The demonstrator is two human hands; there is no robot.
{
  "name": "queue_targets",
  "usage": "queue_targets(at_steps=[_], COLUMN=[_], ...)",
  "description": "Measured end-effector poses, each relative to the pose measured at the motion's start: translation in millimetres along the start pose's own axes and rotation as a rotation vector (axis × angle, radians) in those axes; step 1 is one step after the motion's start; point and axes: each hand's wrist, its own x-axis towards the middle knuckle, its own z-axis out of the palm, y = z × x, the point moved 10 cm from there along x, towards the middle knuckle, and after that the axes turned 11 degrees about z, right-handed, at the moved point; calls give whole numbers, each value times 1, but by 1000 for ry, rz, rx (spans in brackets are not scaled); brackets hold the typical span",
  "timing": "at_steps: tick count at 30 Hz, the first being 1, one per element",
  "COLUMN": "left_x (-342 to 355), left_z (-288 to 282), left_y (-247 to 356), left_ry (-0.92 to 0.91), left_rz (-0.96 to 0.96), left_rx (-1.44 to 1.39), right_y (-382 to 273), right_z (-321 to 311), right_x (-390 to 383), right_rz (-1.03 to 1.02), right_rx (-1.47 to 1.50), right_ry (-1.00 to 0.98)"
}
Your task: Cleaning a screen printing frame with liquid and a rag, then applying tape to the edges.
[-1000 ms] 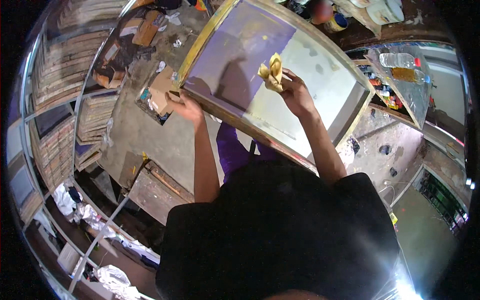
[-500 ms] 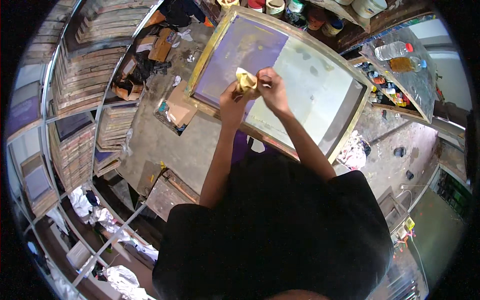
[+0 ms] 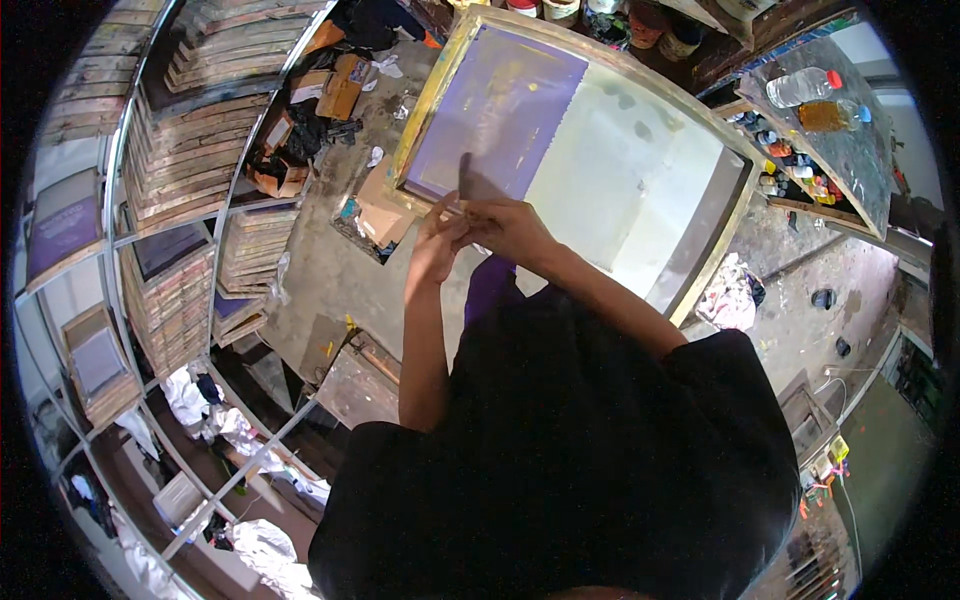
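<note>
A large wooden printing screen lies tilted in front of me; its mesh is purple at the left and pale at the right. My left hand and my right hand meet at the screen's near edge, by the purple part. Their fingertips pinch a thin pale sliver of the yellow cloth; the rest of it is hidden inside the hands. My right hand is curled into a loose fist.
Shelves of stacked screens fill the left side. Paint pots stand beyond the screen, and plastic bottles lie on a stained board at top right. Cardboard boxes and white rags lie on the concrete floor.
My left hand let go of the screen's left edge and joined the right hand on the cloth. Both hands then slid from the purple mesh toward the near edge, and the cloth is now mostly hidden.
</note>
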Motion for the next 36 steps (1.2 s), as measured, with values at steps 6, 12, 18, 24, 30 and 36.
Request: queue_targets(at_steps=[6,12,18,24,30,36], left_x=[21,29,42,32,40,30], left_z=[-82,-77,-102,-127,-110,-120], left_y=[27,37,0,-9,0,-2], left_ry=[153,620,710,710,701,734], left_rz=[309,710,815,848,902,836], left_rx=[530,1219,979,848,811,937], right_y=[28,23,72,49,93,107], right_z=[-2,-88,-87,76,2,8], right_x=[66,225,322,203,240,283], right_rz=[-27,-131,-27,-736,-638,-241], right_rx=[-293,-400,-779,-631,-103,-657], right_ry=[143,487,363,120,-27,243])
